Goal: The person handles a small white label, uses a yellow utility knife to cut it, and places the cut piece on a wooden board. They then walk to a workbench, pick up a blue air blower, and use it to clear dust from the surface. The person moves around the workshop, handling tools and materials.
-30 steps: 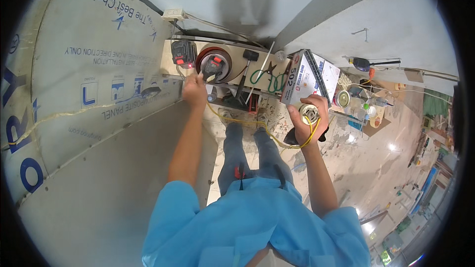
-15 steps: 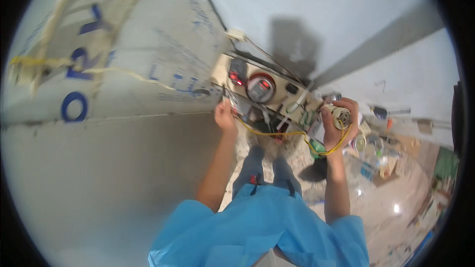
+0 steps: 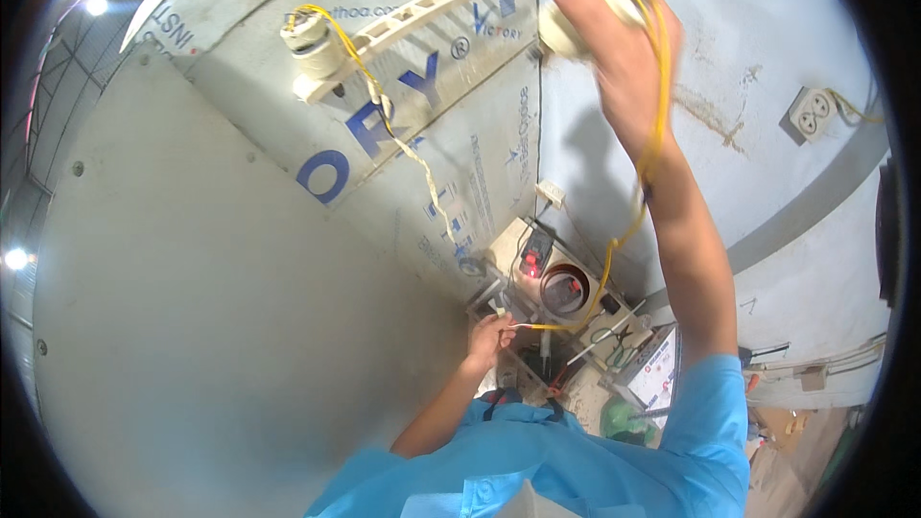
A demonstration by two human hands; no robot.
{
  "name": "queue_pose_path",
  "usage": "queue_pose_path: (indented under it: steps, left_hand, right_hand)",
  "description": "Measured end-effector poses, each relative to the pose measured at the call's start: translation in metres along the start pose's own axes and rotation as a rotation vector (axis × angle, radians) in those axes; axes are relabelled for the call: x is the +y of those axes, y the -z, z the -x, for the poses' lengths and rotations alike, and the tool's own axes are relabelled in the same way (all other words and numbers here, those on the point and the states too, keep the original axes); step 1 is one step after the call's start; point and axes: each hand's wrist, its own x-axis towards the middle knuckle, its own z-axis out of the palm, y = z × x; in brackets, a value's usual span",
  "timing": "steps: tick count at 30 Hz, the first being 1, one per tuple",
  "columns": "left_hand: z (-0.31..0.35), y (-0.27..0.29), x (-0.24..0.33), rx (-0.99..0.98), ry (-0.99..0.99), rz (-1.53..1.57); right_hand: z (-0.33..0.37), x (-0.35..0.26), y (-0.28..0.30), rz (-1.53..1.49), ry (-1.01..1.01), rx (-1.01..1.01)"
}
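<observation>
Holding a cream socket [image 3: 564,31] high and far in the right hand [image 3: 619,34], curled around it, with yellow wire [image 3: 658,125] hanging beside the forearm [image 3: 693,249]. Pinching that wire's lower end in the left hand [image 3: 489,338], near the bench [image 3: 504,246], well apart from the right, with a second socket [image 3: 319,56] on a rail [image 3: 422,15] at far left.

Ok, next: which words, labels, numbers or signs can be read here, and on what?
Wording and brands aren't copied out; by place only:
Upper wall panel: big blue capitals, smaller print, a circled sign and a blue arrow, mostly readable.
Lower wall panel: blue lines, several too small.
White box: red and dark print, mostly too small.
Cream fitting in the right hand: blurred, no print discernible.
</observation>
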Motion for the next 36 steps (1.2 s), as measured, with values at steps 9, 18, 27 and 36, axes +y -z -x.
queue_pose_path:
  steps: [9,18,27,36]
  left_hand:
    - [0.034,-0.051,0.088,-0.280,-0.073,-0.022]
    - [0.039,-0.032,0.084,-0.257,-0.024,-0.018]
    - [0.033,-0.020,0.065,-0.223,-0.022,-0.096]
    - [0.027,-0.004,0.037,-0.254,0.072,-0.062]
  right_hand:
    - [-0.090,0.035,-0.106,0.047,-0.106,-0.261]
    - [-0.082,0.082,-0.145,0.181,-0.080,-0.250]
    - [-0.056,0.097,-0.151,0.383,-0.165,-0.325]
    - [-0.060,0.111,-0.136,0.645,-0.051,-0.472]
